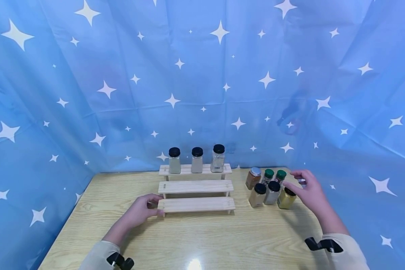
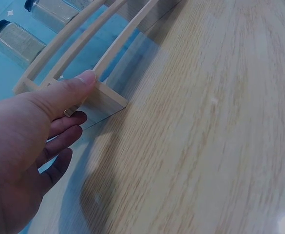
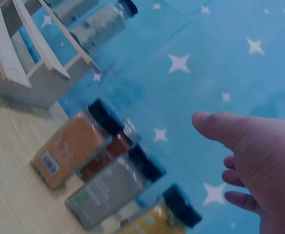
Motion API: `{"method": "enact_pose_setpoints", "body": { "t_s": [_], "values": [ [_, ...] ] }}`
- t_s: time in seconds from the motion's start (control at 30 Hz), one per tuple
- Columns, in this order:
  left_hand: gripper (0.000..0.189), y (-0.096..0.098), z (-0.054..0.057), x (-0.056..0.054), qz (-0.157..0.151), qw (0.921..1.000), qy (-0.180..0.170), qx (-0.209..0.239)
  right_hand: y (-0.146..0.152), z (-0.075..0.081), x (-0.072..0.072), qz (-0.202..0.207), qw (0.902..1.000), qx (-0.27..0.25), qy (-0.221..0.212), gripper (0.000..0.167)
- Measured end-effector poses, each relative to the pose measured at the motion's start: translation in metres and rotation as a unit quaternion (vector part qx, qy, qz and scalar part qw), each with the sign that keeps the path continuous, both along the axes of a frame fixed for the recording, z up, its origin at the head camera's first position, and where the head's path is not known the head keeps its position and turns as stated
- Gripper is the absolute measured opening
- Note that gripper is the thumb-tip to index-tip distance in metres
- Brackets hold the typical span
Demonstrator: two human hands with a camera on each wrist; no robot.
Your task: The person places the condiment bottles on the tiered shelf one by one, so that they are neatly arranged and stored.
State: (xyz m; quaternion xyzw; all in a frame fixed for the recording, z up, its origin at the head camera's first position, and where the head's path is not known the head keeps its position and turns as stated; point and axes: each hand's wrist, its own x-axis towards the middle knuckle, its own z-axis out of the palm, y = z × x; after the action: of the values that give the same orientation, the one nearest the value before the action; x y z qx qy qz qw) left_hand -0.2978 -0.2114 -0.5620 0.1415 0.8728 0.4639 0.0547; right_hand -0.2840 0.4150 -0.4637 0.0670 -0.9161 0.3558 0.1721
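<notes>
My left hand (image 1: 140,213) grips the left end of a three-tier wooden spice rack (image 1: 195,186). In the left wrist view its thumb presses the end of the lowest tier, with the other fingers curled beside the end panel (image 2: 108,99). On the top tier stand three black-lidded spice jars (image 1: 197,165) holding pale contents. Over at the right, my right hand (image 1: 308,192) hovers by a cluster of jars, thumb and fingers apart and holding nothing. Closest to it are a yellow jar (image 1: 286,199) and a green-lidded jar (image 1: 281,175).
The cluster also includes a silver-lidded reddish-brown jar (image 1: 253,179), a tan jar (image 1: 257,198), a grey jar (image 1: 272,194) and another green-lidded jar (image 1: 268,175). A blue star-patterned curtain (image 1: 202,75) hangs behind the wooden table (image 1: 222,240).
</notes>
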Motion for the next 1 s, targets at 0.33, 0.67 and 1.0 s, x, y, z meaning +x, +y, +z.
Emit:
{"method": "enact_pose_setpoints", "body": {
  "t_s": [0.33, 0.67, 1.0],
  "values": [
    [0.053, 0.000, -0.002, -0.003, -0.007, 0.9999, 0.011, 0.000, 0.021, -0.028, -0.001, -0.015, 0.9993, 0.002, -0.035, 0.060],
    [0.052, 0.000, -0.002, -0.002, -0.003, 1.0000, 0.004, 0.001, 0.024, -0.057, -0.002, -0.018, 0.9987, -0.023, -0.042, 0.065],
    [0.051, 0.000, 0.000, 0.000, -0.001, 1.0000, 0.004, 0.000, 0.020, -0.076, 0.001, -0.026, 0.9958, -0.059, -0.065, 0.061]
  ]
}}
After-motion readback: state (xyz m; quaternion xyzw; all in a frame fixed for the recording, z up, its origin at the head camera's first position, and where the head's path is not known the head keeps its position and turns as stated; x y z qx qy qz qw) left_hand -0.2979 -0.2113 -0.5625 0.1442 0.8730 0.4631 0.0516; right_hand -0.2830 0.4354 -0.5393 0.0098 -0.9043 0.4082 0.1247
